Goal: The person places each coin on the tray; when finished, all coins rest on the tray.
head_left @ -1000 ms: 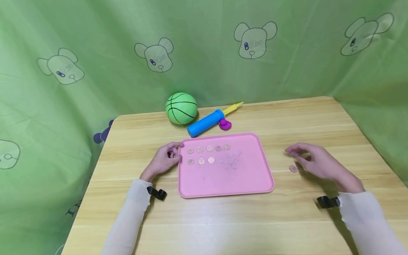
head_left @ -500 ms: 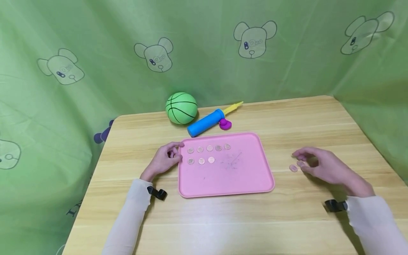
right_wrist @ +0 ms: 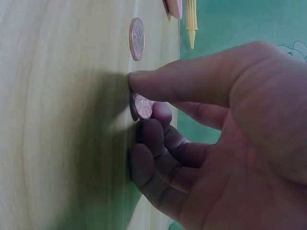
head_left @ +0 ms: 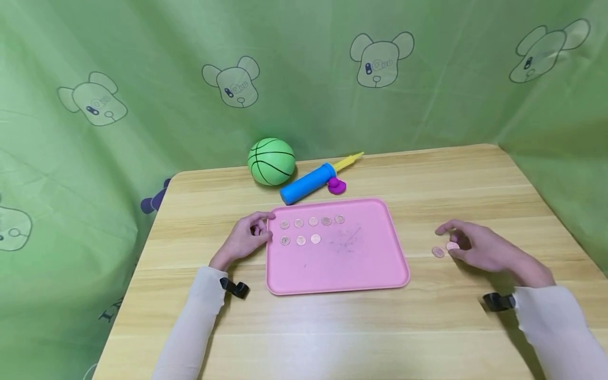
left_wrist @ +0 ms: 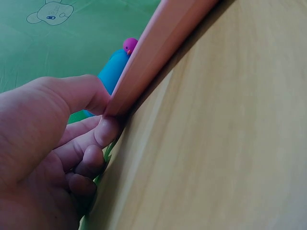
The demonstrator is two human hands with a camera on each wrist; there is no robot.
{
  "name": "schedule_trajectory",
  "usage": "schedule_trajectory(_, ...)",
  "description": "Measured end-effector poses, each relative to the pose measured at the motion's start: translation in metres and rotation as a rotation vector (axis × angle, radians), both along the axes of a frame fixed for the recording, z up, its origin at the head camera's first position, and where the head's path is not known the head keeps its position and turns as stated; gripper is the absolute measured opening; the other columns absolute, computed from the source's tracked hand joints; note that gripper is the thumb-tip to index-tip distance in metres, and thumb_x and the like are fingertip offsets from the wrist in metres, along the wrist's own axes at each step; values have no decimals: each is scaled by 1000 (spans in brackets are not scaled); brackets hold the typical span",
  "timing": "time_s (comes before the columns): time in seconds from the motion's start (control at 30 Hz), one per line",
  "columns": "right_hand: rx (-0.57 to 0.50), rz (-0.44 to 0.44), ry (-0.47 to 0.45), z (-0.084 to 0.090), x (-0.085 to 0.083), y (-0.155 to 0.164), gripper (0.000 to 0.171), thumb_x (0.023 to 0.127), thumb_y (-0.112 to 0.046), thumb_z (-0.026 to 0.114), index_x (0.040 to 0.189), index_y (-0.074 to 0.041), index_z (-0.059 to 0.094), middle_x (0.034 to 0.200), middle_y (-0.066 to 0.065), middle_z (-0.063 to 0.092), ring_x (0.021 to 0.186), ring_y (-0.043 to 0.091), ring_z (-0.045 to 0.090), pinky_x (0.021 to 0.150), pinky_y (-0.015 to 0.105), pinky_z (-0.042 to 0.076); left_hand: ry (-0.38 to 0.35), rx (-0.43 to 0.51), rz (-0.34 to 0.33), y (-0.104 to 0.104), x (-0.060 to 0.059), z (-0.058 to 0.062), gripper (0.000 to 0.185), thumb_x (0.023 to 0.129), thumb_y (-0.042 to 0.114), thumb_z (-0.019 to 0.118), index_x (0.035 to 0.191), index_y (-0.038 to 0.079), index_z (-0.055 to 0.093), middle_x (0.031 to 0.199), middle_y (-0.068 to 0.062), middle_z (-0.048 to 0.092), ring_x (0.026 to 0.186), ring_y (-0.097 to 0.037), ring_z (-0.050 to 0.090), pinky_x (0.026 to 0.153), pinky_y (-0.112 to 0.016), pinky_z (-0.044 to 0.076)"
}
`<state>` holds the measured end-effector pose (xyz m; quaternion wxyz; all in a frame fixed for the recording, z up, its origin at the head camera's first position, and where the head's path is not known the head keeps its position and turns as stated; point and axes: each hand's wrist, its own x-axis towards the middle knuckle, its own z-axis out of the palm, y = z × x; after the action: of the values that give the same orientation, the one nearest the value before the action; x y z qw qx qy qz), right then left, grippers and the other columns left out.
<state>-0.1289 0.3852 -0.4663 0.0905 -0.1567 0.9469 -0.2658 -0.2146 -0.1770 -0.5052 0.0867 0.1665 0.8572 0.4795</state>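
A pink tray (head_left: 361, 272) bears two rows of copper-coloured coins, among them a coin (head_left: 315, 239) at the right end of the lower row. My left hand (head_left: 243, 238) pinches the tray's left rim between thumb and fingers, as the left wrist view also shows. Right of the tray, my right hand (head_left: 494, 249) holds a coin (right_wrist: 143, 106) between thumb and curled fingers. That coin is tilted, close to the tabletop. A second loose coin (right_wrist: 137, 39) lies on the wood beside it, apart from the hand.
Behind the tray are a green ball (head_left: 271, 162), a blue pump (head_left: 307, 183) with a yellow tip, and a small purple duck (head_left: 336, 186). A green curtain (head_left: 304, 105) with bear heads hangs past the back edge of the wooden table (head_left: 332, 332).
My right hand has shifted a little to the right, uncovering another coin, and its fingers have closed on that coin. My left hand stays at the tray's rim.
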Motion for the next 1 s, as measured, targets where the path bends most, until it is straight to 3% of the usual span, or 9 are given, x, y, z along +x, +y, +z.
schedule_trajectory(0.2, -10, -5, 26, 0, 0, -1, 35, 92, -1, 81, 125, -2, 71, 94, -1, 62, 81, 0, 51, 71, 23, 49, 2, -2, 0, 0, 0, 0, 47, 95, 1, 75, 141, 3, 68, 92, -7, 65, 79, -16, 53, 71, -21, 44)
schedule_trajectory(0.47, -74, -80, 19, 8, -1, -10, 31, 94, -6, 82, 124, -6, 74, 95, 0, 73, 86, 1, 64, 77, 21, 57, 5, 7, -3, 0, 0, 0, 47, 95, 1, 75, 141, 3, 68, 92, -8, 66, 78, -17, 53, 70, -21, 44)
schedule_trajectory(0.63, -148, -87, 98, 15, -5, -29, 27, 96, -7, 82, 122, -7, 76, 94, 1, 77, 82, 3, 67, 71, 23, 58, 5, 3, -1, -1, 0, 0, 47, 95, 2, 75, 142, 4, 68, 92, -6, 66, 79, -16, 54, 71, -21, 44)
schedule_trajectory(0.77, -219, -76, 95, 20, -10, -48, 28, 96, -6, 81, 123, -4, 74, 97, 8, 76, 76, 10, 69, 62, 27, 60, 6, -2, -2, -1, 0, 0, 47, 95, 2, 75, 142, 4, 68, 91, -6, 65, 79, -17, 54, 71, -22, 44)
schedule_trajectory(1.0, -250, -25, 140, 21, -26, -80, 23, 95, -8, 83, 118, -5, 77, 98, 4, 78, 86, 4, 69, 77, 21, 59, 4, -1, 2, 0, 0, 0, 48, 95, 2, 75, 142, 4, 68, 92, -6, 66, 79, -17, 53, 71, -22, 44)
